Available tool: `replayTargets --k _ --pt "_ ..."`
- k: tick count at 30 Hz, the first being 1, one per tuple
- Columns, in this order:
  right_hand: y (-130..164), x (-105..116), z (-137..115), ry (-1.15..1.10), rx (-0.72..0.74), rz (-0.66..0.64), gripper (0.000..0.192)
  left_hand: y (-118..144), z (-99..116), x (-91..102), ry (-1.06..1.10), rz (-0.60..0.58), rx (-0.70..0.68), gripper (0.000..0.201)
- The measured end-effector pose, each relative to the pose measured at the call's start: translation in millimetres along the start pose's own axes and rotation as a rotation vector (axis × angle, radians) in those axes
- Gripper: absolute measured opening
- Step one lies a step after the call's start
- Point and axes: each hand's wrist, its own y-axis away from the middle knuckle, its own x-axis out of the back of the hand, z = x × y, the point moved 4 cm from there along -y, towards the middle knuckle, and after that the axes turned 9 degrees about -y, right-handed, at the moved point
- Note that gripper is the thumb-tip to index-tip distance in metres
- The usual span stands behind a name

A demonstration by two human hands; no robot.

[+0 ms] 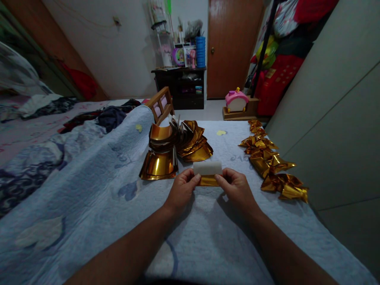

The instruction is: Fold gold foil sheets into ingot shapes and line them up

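Holding a gold foil sheet (208,174) between both hands, left hand (181,189), right hand (236,188), no legible writing

From my remote seat this reads as a home bedroom: a quilted blue bedspread (89,190) covers the bed, clothes (111,115) lie heaped on it, a dark shelf unit (181,87) crowded with trinkets stands by a wooden door (231,47), and a pink toy house (236,101) (on the floor) sits nearby.
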Motion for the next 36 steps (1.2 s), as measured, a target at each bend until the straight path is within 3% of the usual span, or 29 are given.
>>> replayTargets --k 4,14,17,22,25,32,36 --pt "-2.5 1.6 2.2 0.042 -0.01 -0.006 0.031 -0.5 -1.4 1.3 -0.067 0.017 -0.033 0.018" --pt "-7.6 1.5 13.2 0.344 -0.002 0.087 0.021 -9.6 -8.3 4.7 -0.567 0.077 -0.13 0.021" --pt "-8.8 1.5 14.6 0.256 0.011 0.078 0.017 -11.0 -8.9 4.5 -0.539 0.079 -0.134 0.022" --pt "-9.4 0.1 12.8 -0.019 0.001 0.003 0.029 -10.7 -11.4 1.9 -0.24 0.013 -0.078 0.02" --pt "-8.9 -1.2 13.7 -0.091 -0.023 -0.017 0.028 -9.9 -12.9 1.8 -0.248 0.014 -0.052 0.021" --pt "-9.5 -0.9 21.3 0.177 0.014 0.031 0.024 -10.5 -10.5 3.8 -0.59 0.086 -0.097 0.023" --pt "-11.2 -0.1 23.0 0.278 0.035 0.034 0.028 -11.9 -7.5 3.5 -0.602 0.112 -0.099 0.008"
